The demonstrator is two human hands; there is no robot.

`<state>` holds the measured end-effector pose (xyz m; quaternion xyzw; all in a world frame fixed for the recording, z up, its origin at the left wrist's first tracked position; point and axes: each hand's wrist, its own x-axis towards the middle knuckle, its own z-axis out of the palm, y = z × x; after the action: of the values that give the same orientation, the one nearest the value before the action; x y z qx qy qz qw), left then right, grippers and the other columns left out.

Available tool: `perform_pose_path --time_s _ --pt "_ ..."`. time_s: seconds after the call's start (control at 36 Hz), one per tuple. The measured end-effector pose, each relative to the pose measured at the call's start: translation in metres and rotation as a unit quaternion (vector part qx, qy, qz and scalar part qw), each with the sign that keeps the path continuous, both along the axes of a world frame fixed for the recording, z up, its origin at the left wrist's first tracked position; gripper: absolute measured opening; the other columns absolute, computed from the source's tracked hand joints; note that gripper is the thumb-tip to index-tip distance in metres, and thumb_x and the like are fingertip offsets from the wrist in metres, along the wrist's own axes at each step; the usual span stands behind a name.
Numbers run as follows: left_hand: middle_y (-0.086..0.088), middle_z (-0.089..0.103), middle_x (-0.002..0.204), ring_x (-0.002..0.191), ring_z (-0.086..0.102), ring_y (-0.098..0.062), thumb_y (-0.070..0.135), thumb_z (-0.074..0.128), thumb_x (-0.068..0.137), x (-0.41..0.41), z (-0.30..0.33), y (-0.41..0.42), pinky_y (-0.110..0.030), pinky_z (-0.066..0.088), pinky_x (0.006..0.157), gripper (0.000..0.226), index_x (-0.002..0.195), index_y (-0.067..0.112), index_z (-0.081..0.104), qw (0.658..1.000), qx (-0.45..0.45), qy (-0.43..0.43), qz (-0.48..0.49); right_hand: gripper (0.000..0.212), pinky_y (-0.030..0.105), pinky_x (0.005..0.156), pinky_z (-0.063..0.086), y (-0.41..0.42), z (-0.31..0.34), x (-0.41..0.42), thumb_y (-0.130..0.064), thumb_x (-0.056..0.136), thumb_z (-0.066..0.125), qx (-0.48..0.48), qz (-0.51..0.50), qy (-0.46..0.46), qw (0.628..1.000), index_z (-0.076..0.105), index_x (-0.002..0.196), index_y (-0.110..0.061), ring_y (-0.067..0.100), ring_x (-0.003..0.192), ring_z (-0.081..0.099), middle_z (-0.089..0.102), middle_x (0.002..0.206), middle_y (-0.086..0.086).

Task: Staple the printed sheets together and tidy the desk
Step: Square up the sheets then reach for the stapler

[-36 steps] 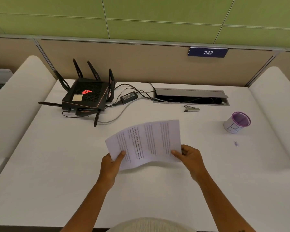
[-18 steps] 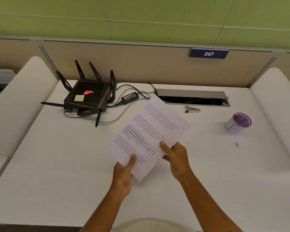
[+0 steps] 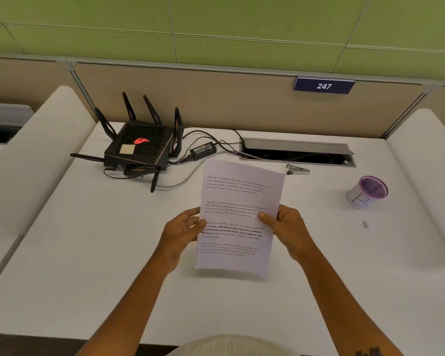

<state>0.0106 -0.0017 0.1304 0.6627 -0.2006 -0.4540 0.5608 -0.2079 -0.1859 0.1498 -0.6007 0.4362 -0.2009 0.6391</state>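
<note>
The printed sheets [image 3: 238, 201] are white pages with black paragraphs, held upright in portrait just above the middle of the white desk [image 3: 88, 253]. My left hand [image 3: 181, 233] grips their left edge. My right hand [image 3: 284, 228] grips the right edge, thumb on the front. A small silver stapler [image 3: 298, 170] lies on the desk beyond the sheets' top right corner, close to the cable tray. How many sheets are in the stack cannot be told.
A black router [image 3: 139, 147] with antennas, a power brick [image 3: 203, 150] and cables sit at the back left. An open grey cable tray [image 3: 297, 147] runs along the back. A purple-rimmed white cup [image 3: 368, 192] stands at the right. Padded dividers flank the desk.
The sheets turned from landscape, through a diagonal tilt, to upright portrait. Both hands shifted from the bottom edge to the left and right sides of the stack.
</note>
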Motion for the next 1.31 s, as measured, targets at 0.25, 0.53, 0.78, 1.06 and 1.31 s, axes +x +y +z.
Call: perform_pose_path --time_s 0.25,0.53,0.78,1.06,1.31 --pt "0.005 0.083 0.111 0.099 0.081 -0.017 0.024 0.080 0.095 -0.011 0.021 -0.036 -0.035 0.068 0.082 0.029 0.124 0.021 0.075 0.997 -0.035 -0.049 0.058 0.016 0.020 0.070 0.061 0.008 0.012 0.001 -0.016 0.099 0.069 -0.063 0.009 -0.021 0.998 0.076 0.107 -0.028 0.009 0.090 0.078 0.081 0.100 -0.016" --pt "0.017 0.079 0.104 0.095 0.074 0.001 0.022 0.077 0.097 -0.030 0.006 -0.033 -0.011 0.060 0.076 0.023 0.119 0.026 0.073 0.993 -0.034 -0.064 0.097 0.013 0.016 0.072 0.057 0.018 -0.015 -0.005 -0.019 0.098 0.072 -0.112 -0.055 0.008 0.992 0.077 0.110 -0.020 0.004 0.089 0.075 0.078 0.095 -0.019" --pt "0.013 0.077 0.115 0.101 0.074 0.002 0.019 0.074 0.099 -0.043 -0.009 -0.023 -0.011 0.059 0.080 0.026 0.124 0.027 0.070 0.995 -0.040 -0.043 0.084 0.016 0.012 0.078 0.057 0.032 -0.029 -0.011 -0.019 0.100 0.069 -0.084 -0.063 0.019 0.994 0.074 0.110 -0.030 -0.005 0.093 0.072 0.076 0.102 -0.022" --pt "0.010 0.076 0.118 0.110 0.072 -0.011 0.026 0.071 0.102 -0.047 -0.024 -0.019 -0.012 0.060 0.077 0.025 0.127 0.027 0.068 0.997 -0.002 -0.041 0.068 0.017 0.022 0.081 0.061 0.038 -0.044 -0.017 -0.025 0.100 0.069 -0.026 -0.056 0.022 0.998 0.076 0.115 -0.027 0.007 0.098 0.075 0.080 0.105 -0.014" --pt "0.003 0.083 0.113 0.102 0.080 -0.020 0.025 0.067 0.105 -0.031 -0.015 -0.030 -0.041 0.066 0.087 0.018 0.122 0.024 0.072 0.996 -0.017 -0.003 0.089 0.017 0.048 0.089 0.064 0.032 -0.046 -0.028 -0.022 0.100 0.069 0.014 -0.043 0.024 0.999 0.077 0.115 -0.020 0.021 0.096 0.078 0.081 0.108 -0.004"
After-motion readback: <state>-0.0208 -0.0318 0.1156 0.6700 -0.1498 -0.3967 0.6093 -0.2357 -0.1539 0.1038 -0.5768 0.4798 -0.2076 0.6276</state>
